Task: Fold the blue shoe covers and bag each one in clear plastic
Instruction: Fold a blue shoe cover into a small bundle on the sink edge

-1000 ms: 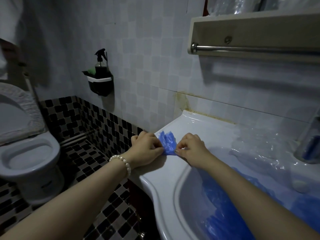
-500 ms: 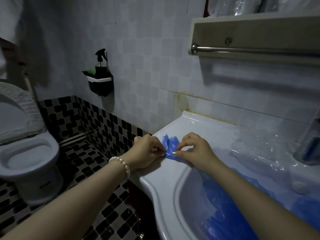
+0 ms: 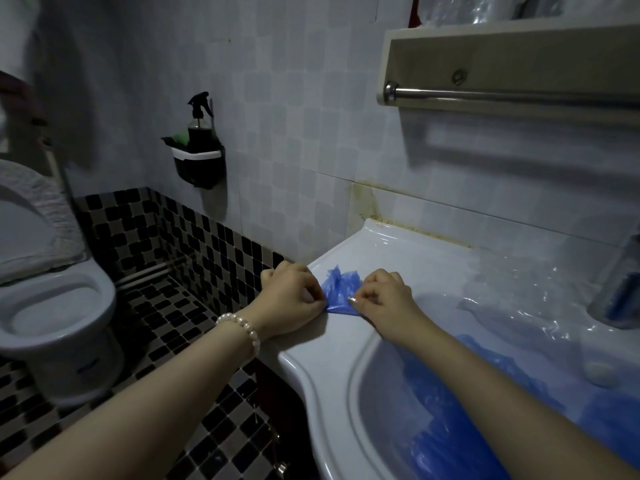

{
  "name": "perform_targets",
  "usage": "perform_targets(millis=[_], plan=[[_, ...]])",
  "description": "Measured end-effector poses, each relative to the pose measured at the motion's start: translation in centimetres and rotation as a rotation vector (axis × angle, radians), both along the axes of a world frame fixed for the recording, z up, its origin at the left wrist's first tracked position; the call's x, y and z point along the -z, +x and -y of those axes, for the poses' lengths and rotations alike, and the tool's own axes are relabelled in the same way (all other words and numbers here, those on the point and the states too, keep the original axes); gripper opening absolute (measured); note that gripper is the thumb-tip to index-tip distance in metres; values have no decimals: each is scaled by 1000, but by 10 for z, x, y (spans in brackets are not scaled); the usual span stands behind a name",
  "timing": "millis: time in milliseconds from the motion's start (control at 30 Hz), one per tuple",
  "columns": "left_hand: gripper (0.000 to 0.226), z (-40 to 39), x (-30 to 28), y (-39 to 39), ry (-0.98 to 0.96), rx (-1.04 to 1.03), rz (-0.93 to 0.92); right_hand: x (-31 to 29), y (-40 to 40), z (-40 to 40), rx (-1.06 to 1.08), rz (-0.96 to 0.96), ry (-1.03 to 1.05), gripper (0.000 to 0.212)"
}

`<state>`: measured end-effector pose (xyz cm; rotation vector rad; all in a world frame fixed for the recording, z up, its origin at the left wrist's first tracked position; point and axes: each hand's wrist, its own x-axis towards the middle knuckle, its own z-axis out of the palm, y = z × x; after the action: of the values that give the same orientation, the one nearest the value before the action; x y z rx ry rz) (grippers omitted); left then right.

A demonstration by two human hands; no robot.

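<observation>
I see the sink point(image 3: 349, 403) holding a heap of unfolded blue covers point(image 3: 446, 420), so I judge most work remains; clear plastic point(image 3: 526, 299) waits behind. My left hand point(image 3: 294, 299) and right hand point(image 3: 384, 299) pinch 1 small shoe cover point(image 3: 337, 289) on the rim, mid-fold.

Readable text: I find none anywhere in my view.
Spray bottle point(image 3: 200, 128) in the wall caddy: I see no label I can read.
Toilet point(image 3: 65, 327) base: a small dark mark, too blurred for me to make out.
Container point(image 3: 620, 292) at the sink's right: blue contents, no lettering I can read.
</observation>
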<state>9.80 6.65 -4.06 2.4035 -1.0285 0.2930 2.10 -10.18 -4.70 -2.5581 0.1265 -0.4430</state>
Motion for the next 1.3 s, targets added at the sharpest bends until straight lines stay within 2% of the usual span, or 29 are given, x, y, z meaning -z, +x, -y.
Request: perform_targets(millis=[100, 200, 300, 367, 433, 467, 533, 633, 733, 833, 900, 967, 1033, 1133, 1200, 1300], plan=[[11, -3, 3, 0, -70, 35, 89, -4, 3, -8, 120, -98, -111, 30], [23, -4, 7, 0, -38, 131, 163, -6, 6, -13, 238, -142, -90, 40], [10, -1, 5, -1, -17, 108, 148, -6, 8, -14, 281, -121, -49, 36], [12, 2, 4, -2, 17, 76, 137, 0, 4, -13, 288, 23, -113, 26], [17, 5, 5, -2, 78, 51, 150, 10, 1, -9, 226, 264, -173, 13], [18, 6, 5, -2, 103, 39, 152, 15, -2, -6, 165, 349, -192, 12], [20, 6, 5, 0, 135, 16, 131, 17, -7, 0, 37, 412, -176, 22], [18, 6, 4, 3, 105, -27, 60, 11, -7, 6, -16, 306, -52, 20], [11, 3, 2, 3, 24, -38, 100, 3, 2, 1, 60, 171, -72, 13], [20, 0, 7, 2, -12, 62, 210, -2, 12, -5, 165, -34, -109, 24], [22, 0, 7, 1, 8, 96, 199, -2, 15, -8, 232, -95, -169, 30], [18, 1, 5, 0, 43, 72, 148, -2, 14, -9, 276, -57, -230, 23], [17, 4, 3, -1, 82, 39, 136, 1, 10, -11, 296, 77, -276, 15], [20, 6, 1, -1, 109, 12, 109, 12, 3, -7, 125, 362, -227, 15], [23, 6, 1, 0, 123, -9, 53, 15, -3, -1, 6, 373, -182, 24], [20, 6, 0, 2, 122, -42, -7, 7, -3, 2, -22, 245, -82, 18]])
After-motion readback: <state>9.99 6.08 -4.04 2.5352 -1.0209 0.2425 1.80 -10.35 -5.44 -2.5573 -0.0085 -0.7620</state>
